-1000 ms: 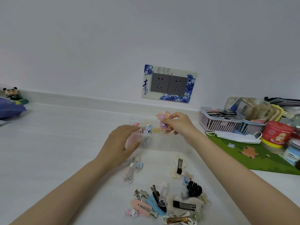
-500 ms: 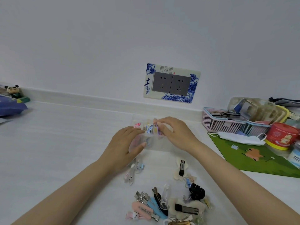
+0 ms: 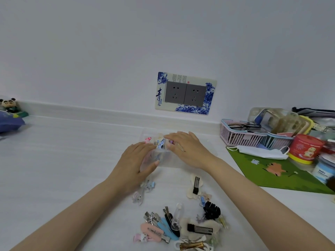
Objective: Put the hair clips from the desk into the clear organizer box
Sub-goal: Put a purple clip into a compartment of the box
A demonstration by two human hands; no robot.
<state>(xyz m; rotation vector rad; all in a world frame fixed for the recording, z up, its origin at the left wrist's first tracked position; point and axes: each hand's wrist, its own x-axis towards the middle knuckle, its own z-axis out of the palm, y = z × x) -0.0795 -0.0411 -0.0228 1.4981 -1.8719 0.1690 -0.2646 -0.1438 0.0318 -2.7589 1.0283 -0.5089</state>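
The clear organizer box stands on the white desk in the middle. My left hand grips its left end, thumb along the front wall. My right hand lies over the box with fairly straight fingers, pressing on the small colourful clips inside; a purple bit shows under the fingertips. Nearer to me lies a pile of several hair clips: pink, blue, black, metal and plush ones. A cream plush clip and some clear-and-blue clips lie apart from it.
At the right are a pink basket with glasses, a face mask, a red tin and jars on a green mat. A wall socket is behind. A panda figure and blue bag sit far left.
My right hand brought a colourful clip down from above the box into it and now lies flat over it. My left hand has stayed on the box's left end.
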